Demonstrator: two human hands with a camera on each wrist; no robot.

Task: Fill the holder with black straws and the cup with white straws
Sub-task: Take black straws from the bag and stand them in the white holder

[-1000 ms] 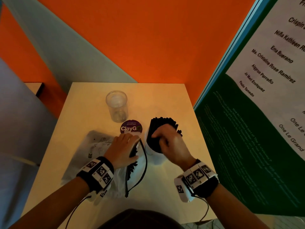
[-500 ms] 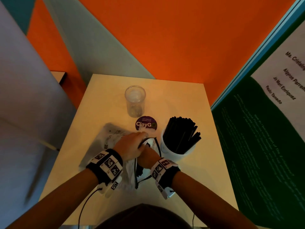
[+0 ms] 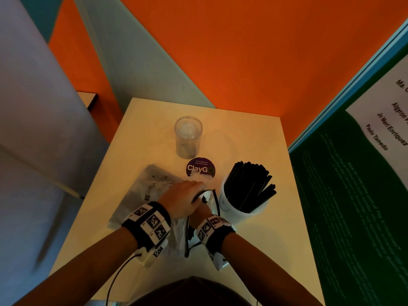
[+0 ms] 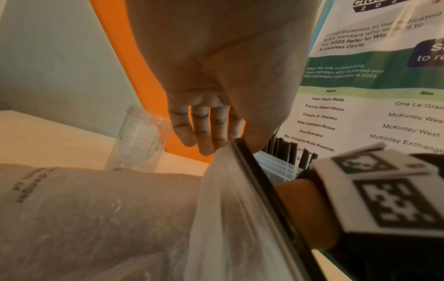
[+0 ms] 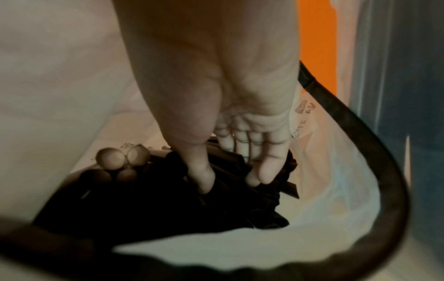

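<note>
1. Head view: a pale table (image 3: 136,164) stands in a corner with orange walls, and a green and white poster (image 3: 362,173) hangs on the right.
2. A white holder (image 3: 229,212) sits on the table's right side, packed with black straws (image 3: 249,186) that stand up and lean to the right.
3. A clear cup (image 3: 188,136) stands upright farther back, well apart from the holder; white straws inside it cannot be made out.
4. A round purple sticker (image 3: 199,167) lies between cup and holder, nearer the person.
5. A white plastic bag (image 3: 178,235) with a black rim lies in front of the person, just left of the holder; a second flat bag (image 3: 141,191) lies to its left.
6. The left hand (image 3: 180,200) pinches the bag's rim between thumb and fingertips (image 4: 204,144) and holds the mouth up and open.
7. The right hand (image 3: 199,212) is inside the bag up to the wrist.
8. Right wrist view: inside the bag, thumb and fingers (image 5: 264,171) are curled down into a bundle of loose black straws (image 5: 228,199), closing around some of them.
9. A few lighter straw ends (image 5: 121,156) show to the left of the dark bundle.
10. Left wrist view: the cup (image 4: 137,138) stands beyond the bag, and straw tips (image 4: 288,150) rise behind the right wrist.
</note>
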